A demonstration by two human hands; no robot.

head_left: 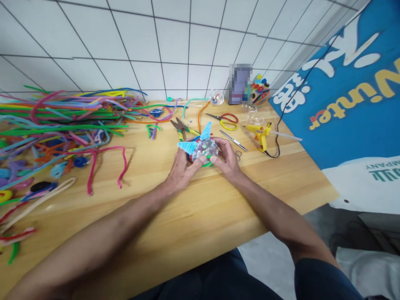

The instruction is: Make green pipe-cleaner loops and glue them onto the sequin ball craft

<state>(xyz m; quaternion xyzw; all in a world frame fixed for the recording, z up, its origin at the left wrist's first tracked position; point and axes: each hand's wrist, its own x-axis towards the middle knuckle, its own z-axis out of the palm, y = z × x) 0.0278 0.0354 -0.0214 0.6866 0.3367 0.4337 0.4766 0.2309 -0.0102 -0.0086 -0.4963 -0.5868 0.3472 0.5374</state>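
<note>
Between my two hands is a round craft piece (204, 149) with a clear, speckled dome and two light-blue striped pointed ears. Bits of green and red show around its lower edge. My left hand (183, 166) is closed around its left side, the thumb pressing near the front. On the other side my right hand (227, 157) grips it, thumb at the green front edge. Just behind the piece lie pliers (181, 128) with green and yellow handles. To the right of it rest a slim pen-like tool (233, 140) and a small metal loop-handled tool (238, 155), partly hidden by my right hand.
A large heap of coloured pipe cleaners (78, 112) covers the table's left side. Red-and-yellow scissors (229, 121) and a yellow glue gun (261, 135) with a black cord lie at the right. Behind them stand a phone-like screen (240, 85) and clear plastic domes (216, 97).
</note>
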